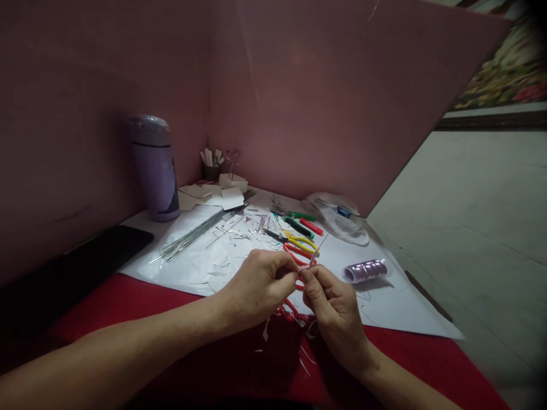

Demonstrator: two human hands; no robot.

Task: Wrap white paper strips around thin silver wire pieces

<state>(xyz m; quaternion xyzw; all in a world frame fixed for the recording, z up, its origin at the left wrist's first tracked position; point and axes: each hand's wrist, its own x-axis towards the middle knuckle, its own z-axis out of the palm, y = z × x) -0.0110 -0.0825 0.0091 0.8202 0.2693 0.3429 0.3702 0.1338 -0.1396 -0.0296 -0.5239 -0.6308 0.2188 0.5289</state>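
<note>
Both hands meet above the front part of a white sheet. My left hand pinches one end of a thin pinkish strip. Close beside it, my right hand pinches the same strip between thumb and forefinger, and a thin tip points up and to the right. Just behind the fingers lie red-handled pliers, partly hidden by the hands. Yellow-handled pliers rest beyond them. To the right of my right hand is a roll of shiny purple ribbon.
A purple bottle stands at the left, near a dark flat object. Thin wires, small scraps, green-handled pliers, a red piece and a clear plastic bag lie on the sheet. Pink panels rise behind.
</note>
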